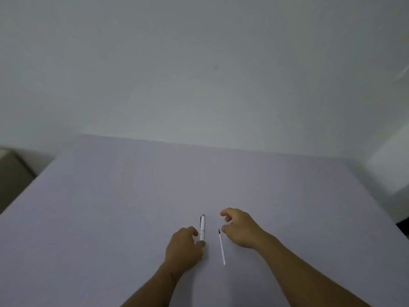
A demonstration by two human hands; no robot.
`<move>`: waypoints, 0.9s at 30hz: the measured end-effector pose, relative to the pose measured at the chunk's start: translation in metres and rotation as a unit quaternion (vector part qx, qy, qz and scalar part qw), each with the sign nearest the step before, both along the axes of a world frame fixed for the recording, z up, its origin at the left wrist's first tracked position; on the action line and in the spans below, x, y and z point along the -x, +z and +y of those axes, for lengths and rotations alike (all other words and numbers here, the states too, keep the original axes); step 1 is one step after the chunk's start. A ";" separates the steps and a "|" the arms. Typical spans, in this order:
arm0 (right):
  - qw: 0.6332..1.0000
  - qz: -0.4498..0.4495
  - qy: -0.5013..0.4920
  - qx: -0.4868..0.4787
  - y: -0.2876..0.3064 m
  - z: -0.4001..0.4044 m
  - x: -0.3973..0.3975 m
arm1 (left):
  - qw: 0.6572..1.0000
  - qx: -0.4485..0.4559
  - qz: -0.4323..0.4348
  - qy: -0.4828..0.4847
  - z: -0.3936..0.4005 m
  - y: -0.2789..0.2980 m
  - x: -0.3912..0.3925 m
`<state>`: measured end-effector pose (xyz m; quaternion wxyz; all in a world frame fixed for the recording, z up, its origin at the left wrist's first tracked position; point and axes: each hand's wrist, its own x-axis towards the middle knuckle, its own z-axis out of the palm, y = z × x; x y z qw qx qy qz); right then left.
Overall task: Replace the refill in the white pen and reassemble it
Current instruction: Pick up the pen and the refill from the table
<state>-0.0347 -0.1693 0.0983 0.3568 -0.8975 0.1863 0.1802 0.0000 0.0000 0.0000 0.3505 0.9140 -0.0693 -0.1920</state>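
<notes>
The white pen (202, 227) lies on the pale lilac table (110, 207), pointing away from me, with a dark clip near its far end. My left hand (183, 249) rests at the pen's near end, thumb and fingers closed on the barrel. A thin white refill (221, 247) with a dark tip lies just right of the pen, almost parallel to it. Hovering beside the refill's far end is my right hand (240, 227), fingers curled and apart, holding nothing.
A plain white wall (199, 74) rises behind the table's far edge. A brown object (13, 173) sits off the table's left side. A white block (389, 162) stands past the right edge.
</notes>
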 end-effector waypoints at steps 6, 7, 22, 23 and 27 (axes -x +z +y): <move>0.999 0.045 -0.020 0.021 -0.014 -0.004 0.006 | 0.996 -0.077 0.023 -0.045 -0.018 -0.017 -0.013; 0.998 0.051 -0.019 0.020 -0.016 -0.005 0.006 | 0.993 -0.097 0.023 -0.058 -0.021 -0.017 -0.014; 0.980 0.063 -0.132 -0.136 -0.040 -0.005 -0.022 | 0.999 0.026 0.035 0.003 -0.009 -0.010 -0.023; 0.971 0.051 -0.162 -0.168 -0.040 0.000 -0.026 | 0.998 0.042 0.035 0.005 -0.007 -0.007 -0.023; 0.937 -0.006 -0.246 -0.249 -0.045 0.014 -0.042 | 0.998 0.065 0.015 0.006 -0.002 0.007 -0.024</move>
